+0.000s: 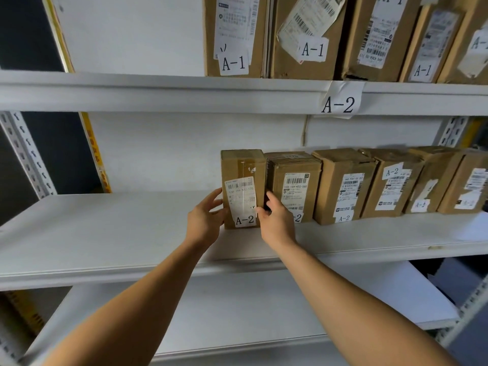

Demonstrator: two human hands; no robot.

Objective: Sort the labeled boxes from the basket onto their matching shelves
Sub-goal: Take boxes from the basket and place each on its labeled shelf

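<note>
A brown cardboard box (241, 180) with a white A-2 label stands upright on the middle shelf (105, 228), at the left end of a row of A-2 boxes. My left hand (204, 217) presses its left side, fingers along the edge. My right hand (276, 220) grips its right side, fingers wedged between it and the neighbouring A-2 box (294, 180). A paper tag reading A-2 (339, 100) hangs on the shelf edge above. The basket is out of view.
Several more A-2 boxes (343, 186) run rightward along the middle shelf. The upper shelf holds several A-1 boxes (235, 35). A lower shelf (237, 313) lies below my arms. Slotted metal uprights (26, 154) frame the unit at left and right.
</note>
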